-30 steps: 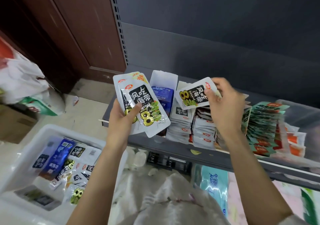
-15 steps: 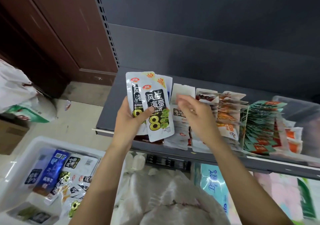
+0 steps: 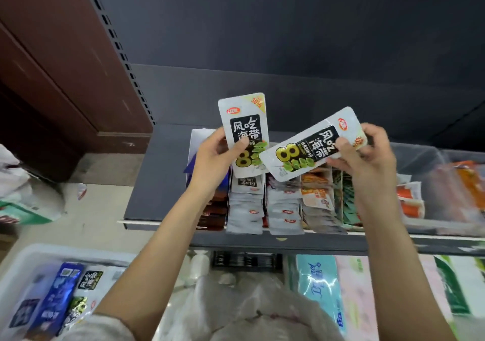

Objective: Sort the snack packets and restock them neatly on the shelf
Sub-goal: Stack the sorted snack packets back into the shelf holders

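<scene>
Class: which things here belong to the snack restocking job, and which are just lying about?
Job: kelp packet in left hand; kelp packet in right hand; shelf rows; white tub of packets.
Lying about: tissue packs; plastic bags on floor.

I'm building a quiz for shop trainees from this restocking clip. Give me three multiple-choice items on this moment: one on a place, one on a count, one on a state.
1. Where is the white bin of loose packets?
A. on the shelf
B. lower left, below the shelf
C. behind the right hand

2. How many packets does the right hand hold?
A. one
B. three
C. none

3. How does the left-hand packet stand?
A. upright
B. lying on the shelf
C. folded in half

Answers:
1 B, the bin sits lower left of the shelf.
2 A, a single tilted packet.
3 A, the left hand pinches it with the print reading upright.
</scene>
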